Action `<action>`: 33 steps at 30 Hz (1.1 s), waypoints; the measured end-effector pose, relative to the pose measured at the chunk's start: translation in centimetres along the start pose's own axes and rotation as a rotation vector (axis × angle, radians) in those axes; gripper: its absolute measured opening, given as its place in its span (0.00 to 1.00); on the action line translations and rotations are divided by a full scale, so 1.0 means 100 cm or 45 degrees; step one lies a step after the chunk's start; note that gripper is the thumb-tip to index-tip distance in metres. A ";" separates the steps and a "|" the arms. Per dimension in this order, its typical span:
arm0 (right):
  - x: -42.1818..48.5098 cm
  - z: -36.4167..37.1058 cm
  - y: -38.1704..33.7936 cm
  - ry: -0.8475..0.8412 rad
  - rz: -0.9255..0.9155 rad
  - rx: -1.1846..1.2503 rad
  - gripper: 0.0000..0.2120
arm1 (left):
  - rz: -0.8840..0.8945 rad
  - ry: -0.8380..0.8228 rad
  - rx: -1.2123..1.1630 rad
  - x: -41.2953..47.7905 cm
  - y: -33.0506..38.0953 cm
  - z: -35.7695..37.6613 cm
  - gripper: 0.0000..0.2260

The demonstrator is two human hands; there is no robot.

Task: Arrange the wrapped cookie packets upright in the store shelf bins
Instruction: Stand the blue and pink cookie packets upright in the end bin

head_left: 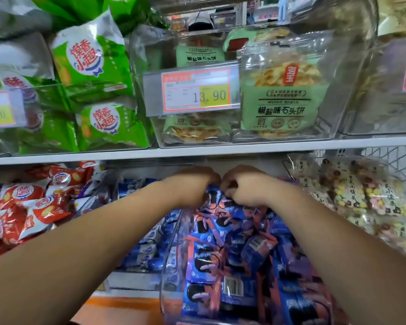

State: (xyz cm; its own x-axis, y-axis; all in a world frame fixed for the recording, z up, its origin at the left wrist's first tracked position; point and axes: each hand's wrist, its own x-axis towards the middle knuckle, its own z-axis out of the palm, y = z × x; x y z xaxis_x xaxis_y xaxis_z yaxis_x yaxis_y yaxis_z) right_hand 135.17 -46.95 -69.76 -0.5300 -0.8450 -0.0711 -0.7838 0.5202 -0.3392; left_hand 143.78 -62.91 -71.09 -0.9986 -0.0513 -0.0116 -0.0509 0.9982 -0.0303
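Note:
A clear plastic bin [171,259] on the lower shelf is full of blue and pink wrapped cookie packets [232,259], lying loosely at mixed angles. Both arms reach in to the bin's back end. My left hand [192,186] has its fingers curled down onto a blue cookie packet [212,195] at the top of the pile. My right hand [244,188] sits right beside it, knuckles nearly touching, fingers curled round the same cluster of packets. The fingertips are hidden behind the hands.
Left of the bin lies another bin of blue packets [145,249], then red snack bags [33,207]. Bags of small coloured biscuits [361,198] sit to the right. The upper shelf [197,151] holds green bags [92,64] and a bin with a 13.90 price tag [197,90].

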 end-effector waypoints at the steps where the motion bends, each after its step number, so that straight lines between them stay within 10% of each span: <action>1: 0.000 0.005 0.002 -0.034 -0.010 -0.027 0.14 | 0.021 0.001 0.017 0.009 -0.001 0.002 0.18; 7: -0.008 0.026 0.009 -0.190 -0.039 -0.282 0.18 | 0.139 -0.003 0.239 0.018 -0.002 0.015 0.20; 24: -0.016 0.015 0.008 -0.269 -0.020 -0.149 0.16 | -0.007 -0.380 -0.495 -0.067 0.024 -0.024 0.12; 28: -0.015 0.008 0.009 -0.178 -0.063 0.054 0.28 | 0.008 -0.364 -0.689 -0.065 0.038 -0.028 0.14; 33: -0.015 0.010 0.006 -0.145 -0.086 0.155 0.13 | 0.086 -0.614 -0.915 -0.065 0.044 -0.031 0.09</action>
State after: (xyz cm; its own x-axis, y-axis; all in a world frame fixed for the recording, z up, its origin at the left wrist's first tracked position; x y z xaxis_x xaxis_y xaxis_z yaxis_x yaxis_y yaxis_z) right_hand 135.78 -45.47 -70.76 -0.4317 -0.8898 -0.1478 -0.7678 0.4485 -0.4575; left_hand 150.01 -58.10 -68.09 -0.8934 0.1640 -0.4183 -0.1505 0.7679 0.6226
